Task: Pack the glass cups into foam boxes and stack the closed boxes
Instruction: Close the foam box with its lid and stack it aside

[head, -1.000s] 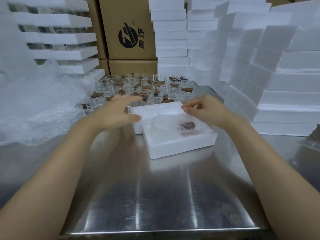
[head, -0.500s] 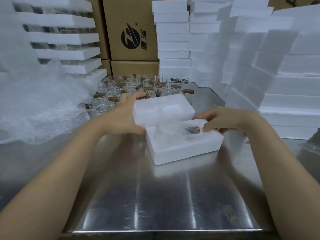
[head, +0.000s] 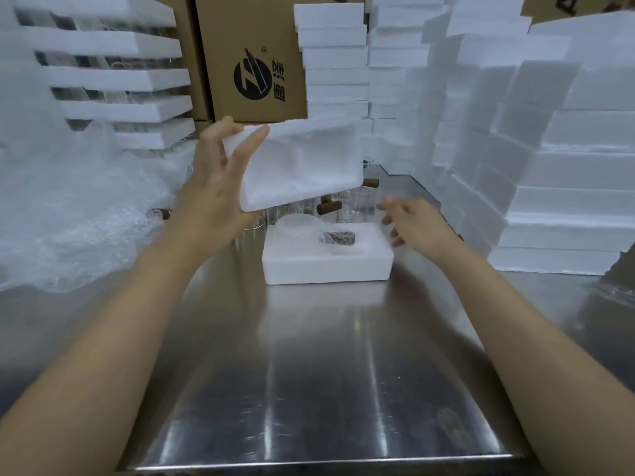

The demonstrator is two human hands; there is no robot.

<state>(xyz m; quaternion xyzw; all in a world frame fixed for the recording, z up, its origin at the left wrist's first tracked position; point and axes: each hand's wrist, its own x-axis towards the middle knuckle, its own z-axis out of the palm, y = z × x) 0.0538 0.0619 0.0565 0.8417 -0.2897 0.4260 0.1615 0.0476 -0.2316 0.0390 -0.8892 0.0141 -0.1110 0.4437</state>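
A clear glass cup with a brown handle lies in the moulded hollow of a white rectangular foam box base, which sits open on the brushed steel bench at the centre of the frame. Just above and to its left, a white foam lid hangs tilted in the air with its recessed side towards the camera. The left hand grasps it by its left end, thumb on the near face and fingers behind. The right hand is released, fingers spread, just beside the base's far right corner; whether it touches the foam I cannot tell. Behind the base stand more loose glass cups with brown handles, with crumpled clear bubble wrap at left, brown cardboard cartons at upper centre and tall stacks of white foam boxes at right. The likely trouble is misalignment: if the lid comes down turned or offset, its recess could bear on the glass or chip the foam. Held by one end only, it could also swing into the loose cups, and the unsteadied base may slide on the smooth steel.
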